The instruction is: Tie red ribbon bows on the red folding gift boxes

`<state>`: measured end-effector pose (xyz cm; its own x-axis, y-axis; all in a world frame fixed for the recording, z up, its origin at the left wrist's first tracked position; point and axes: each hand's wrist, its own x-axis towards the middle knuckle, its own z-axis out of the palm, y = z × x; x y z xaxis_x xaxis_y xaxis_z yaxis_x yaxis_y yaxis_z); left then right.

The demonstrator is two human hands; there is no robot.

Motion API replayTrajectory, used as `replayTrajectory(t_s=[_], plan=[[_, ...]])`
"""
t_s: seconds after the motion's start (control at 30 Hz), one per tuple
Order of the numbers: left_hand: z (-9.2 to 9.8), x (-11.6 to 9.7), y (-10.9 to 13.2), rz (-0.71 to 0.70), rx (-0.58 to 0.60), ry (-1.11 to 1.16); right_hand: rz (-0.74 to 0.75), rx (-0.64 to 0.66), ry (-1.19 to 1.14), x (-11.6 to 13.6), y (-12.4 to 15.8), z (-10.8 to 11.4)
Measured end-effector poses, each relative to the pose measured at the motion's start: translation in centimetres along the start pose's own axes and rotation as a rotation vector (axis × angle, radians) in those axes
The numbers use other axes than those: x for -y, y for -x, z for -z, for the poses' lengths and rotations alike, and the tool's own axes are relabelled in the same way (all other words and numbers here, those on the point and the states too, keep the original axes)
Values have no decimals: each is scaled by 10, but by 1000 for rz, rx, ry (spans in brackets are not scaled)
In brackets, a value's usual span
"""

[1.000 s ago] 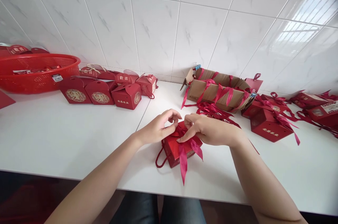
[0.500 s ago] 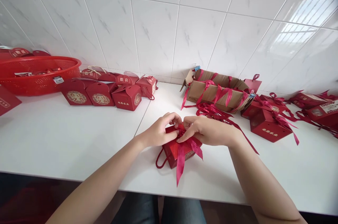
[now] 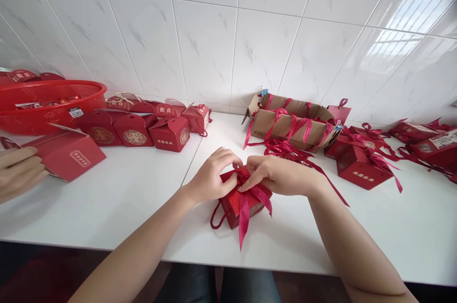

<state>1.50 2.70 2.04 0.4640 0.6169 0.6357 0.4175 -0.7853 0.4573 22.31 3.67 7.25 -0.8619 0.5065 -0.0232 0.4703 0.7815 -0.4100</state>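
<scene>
A small red gift box (image 3: 235, 203) with a cord handle lies on the white table (image 3: 117, 188) in front of me. A dark pink ribbon (image 3: 245, 212) is tied at its top and its tails hang down over the front. My left hand (image 3: 210, 179) rests on the box top with fingers curled, pinching the ribbon loop. My right hand (image 3: 278, 174) pinches the ribbon from the other side. Both hands meet over the knot, which they partly hide.
Several red gift boxes (image 3: 171, 131) stand at back left beside a red basket (image 3: 46, 103). A cardboard piece wound with ribbon (image 3: 289, 124) lies at back centre, ribboned boxes (image 3: 360, 167) to the right. Another person's hand (image 3: 16, 172) holds a red box (image 3: 67, 153) at the left edge.
My left hand has closed down onto the box top and ribbon. Another person's hand has come in from the left with a red box.
</scene>
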Motion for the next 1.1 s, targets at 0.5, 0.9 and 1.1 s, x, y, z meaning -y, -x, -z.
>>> replayTrajectory(t_s=[0.5, 0.9, 1.1], plan=[[-2, -1, -1, 139, 111, 135, 34, -171, -146, -9, 16, 4], [-6, -1, -1, 120, 58, 166, -8, -681, -210, -28, 13, -55], [-6, -3, 0, 101, 19, 130, 20, -805, -275, -22, 8, -61]])
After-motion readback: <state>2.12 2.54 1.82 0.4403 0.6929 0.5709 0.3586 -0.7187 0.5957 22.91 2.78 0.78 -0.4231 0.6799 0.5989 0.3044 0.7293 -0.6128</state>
